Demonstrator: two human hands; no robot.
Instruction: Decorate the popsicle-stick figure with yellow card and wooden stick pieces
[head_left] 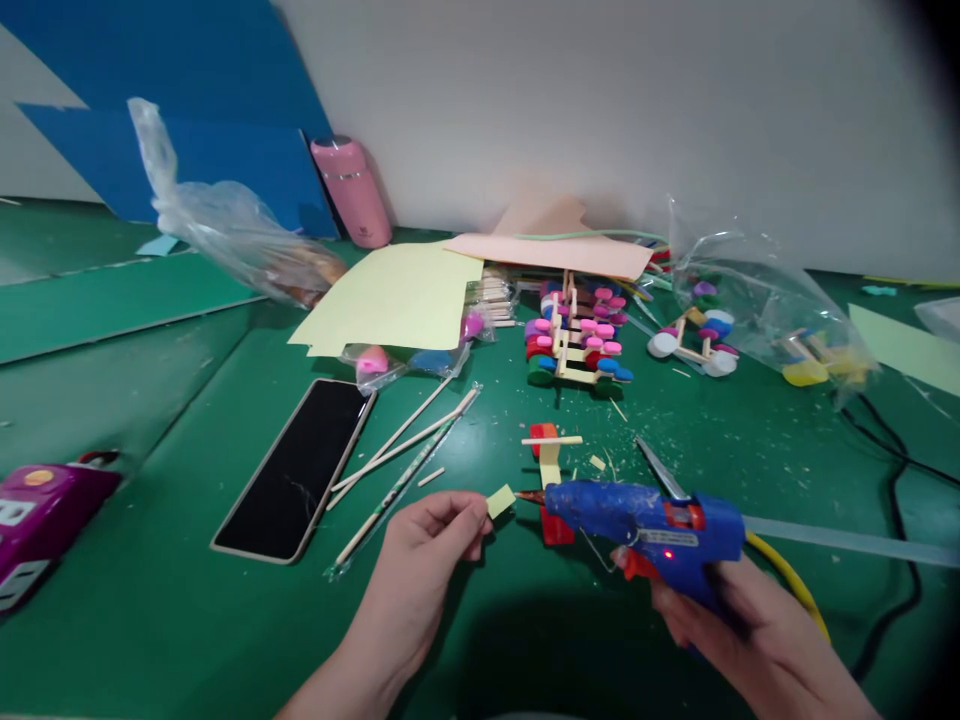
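Observation:
Between thumb and fingers, my left hand [439,545] pinches a small pale yellow piece of paper [501,501]. My right hand [750,620] grips a blue hot glue gun [637,525], one finger at its red trigger, a small red light glowing on its side. Its nozzle tip points left and is at the paper's right edge; whether they touch I cannot tell. Partly hidden behind the gun lies a small assembly with red pieces [557,527], a yellow strip [550,463] and a short wooden stick [553,440]. Metal scissors [660,468] lie behind the gun.
A phone [296,470] and several wooden sticks [405,440] lie left. Small wheeled models [577,340] stand behind, beside yellow paper sheets [397,295] and plastic bags [757,270]. A pink bottle [352,190] leans at the wall. A black cable [892,490] runs right.

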